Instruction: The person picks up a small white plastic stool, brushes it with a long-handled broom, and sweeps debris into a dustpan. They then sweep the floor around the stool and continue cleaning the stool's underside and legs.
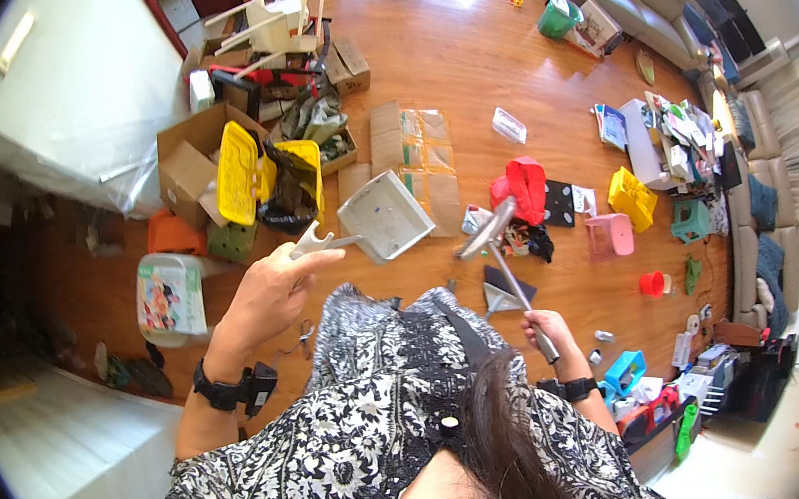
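Observation:
My left hand is closed around the handle of a light grey dustpan, its index finger stretched along it. The forked end of the handle sticks out above the fingers. The pan's open tray faces up over the floor, beside a flattened cardboard sheet. In my right hand is a grey pole with a slim, flat, blurred head; I cannot tell its exact kind. That head hovers in front of a red cloth-like thing and a dark heap.
Cardboard boxes, a yellow bin with a black bag and an upturned chair crowd the left. Rightward are a pink stool, a yellow stool, a red cup and sofas. A lidded box stands near my left arm.

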